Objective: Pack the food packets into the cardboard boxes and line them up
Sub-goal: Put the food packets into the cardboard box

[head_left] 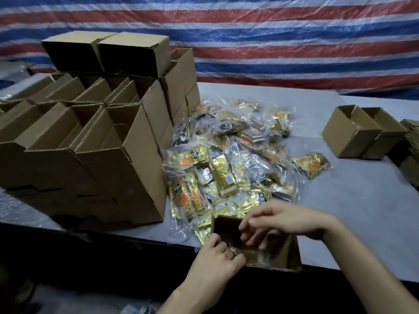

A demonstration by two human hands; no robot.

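A small open cardboard box (292, 257) stands at the table's near edge, with a clear bag of gold packets (254, 254) inside it. My left hand (215, 259) grips the bag's plastic at the box's left side. My right hand (278, 220) hovers over the box opening, fingers bent down and blurred; what they hold is unclear. Behind the box lies a big pile of bagged gold food packets (229, 159). One loose bag (310, 164) lies apart on the right.
Many open cardboard boxes (102, 155) are stacked in rows on the left, some two high. Two open boxes (360, 132) stand at the right, beside flat cardboard (410, 141). A striped tarp (272, 41) hangs behind the grey table (351, 211).
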